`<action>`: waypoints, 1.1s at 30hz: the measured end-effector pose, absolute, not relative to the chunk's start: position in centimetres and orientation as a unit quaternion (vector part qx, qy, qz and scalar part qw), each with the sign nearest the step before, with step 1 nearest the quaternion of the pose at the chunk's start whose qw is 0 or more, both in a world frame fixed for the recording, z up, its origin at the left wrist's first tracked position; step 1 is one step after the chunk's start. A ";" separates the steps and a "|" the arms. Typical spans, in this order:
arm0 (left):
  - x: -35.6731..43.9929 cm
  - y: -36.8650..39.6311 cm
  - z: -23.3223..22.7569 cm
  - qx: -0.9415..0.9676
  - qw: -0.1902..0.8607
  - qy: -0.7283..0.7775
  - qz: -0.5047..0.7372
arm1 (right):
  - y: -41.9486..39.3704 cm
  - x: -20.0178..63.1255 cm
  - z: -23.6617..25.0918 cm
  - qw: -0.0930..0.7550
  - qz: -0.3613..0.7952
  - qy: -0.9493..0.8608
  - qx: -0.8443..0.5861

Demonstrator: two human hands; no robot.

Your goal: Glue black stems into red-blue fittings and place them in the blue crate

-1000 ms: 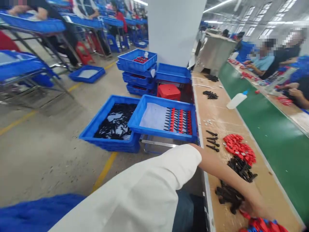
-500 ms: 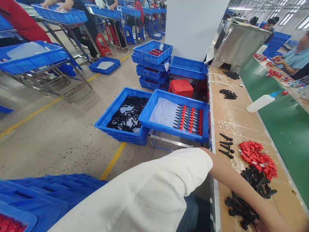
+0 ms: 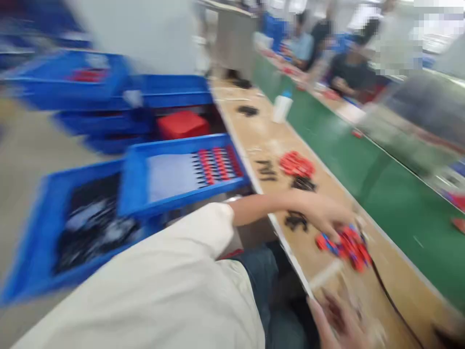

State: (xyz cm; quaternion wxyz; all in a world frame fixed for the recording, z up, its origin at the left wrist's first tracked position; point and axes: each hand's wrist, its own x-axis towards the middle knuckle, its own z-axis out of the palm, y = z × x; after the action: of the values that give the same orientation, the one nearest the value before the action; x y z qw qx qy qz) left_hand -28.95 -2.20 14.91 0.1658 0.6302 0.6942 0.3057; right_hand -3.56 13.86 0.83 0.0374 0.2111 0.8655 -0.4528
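Observation:
My left hand (image 3: 329,215) reaches across the bench with its fingers bent down onto a small heap of red and blue plastic parts (image 3: 354,247). Blur hides whether a part is between those fingers. Close to the bench's front edge, at the bottom of the view, is my right hand (image 3: 343,322). It is smeared by motion, so its grip and anything in it do not show. Black stick-like parts (image 3: 296,220) lie under my left forearm, with another black pile (image 3: 303,183) just beyond it. Farther up is a heap of red parts (image 3: 297,164).
A blue tray (image 3: 181,194) at the left holds rows of red parts with black sticks. Beside it, a blue crate (image 3: 32,232) contains loose black parts. A white bottle (image 3: 282,107) stands near the green strip (image 3: 366,169). A dark cable (image 3: 394,305) crosses the bench.
My view has swung to the right and is blurred. My left hand has gone from the black parts to the red and blue heap. My right hand has come into view.

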 end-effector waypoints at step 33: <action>15.1 6.7 -10.7 0.839 0.381 0.208 -0.327 | -10.6 34.0 -16.6 0.149 -0.385 0.491 0.767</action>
State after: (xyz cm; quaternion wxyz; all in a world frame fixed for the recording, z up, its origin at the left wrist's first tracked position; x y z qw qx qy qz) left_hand 15.12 6.70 -10.73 0.3814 0.8392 0.2078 -0.3272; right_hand 33.95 -10.56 -16.56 0.1490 0.7671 0.4913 -0.3847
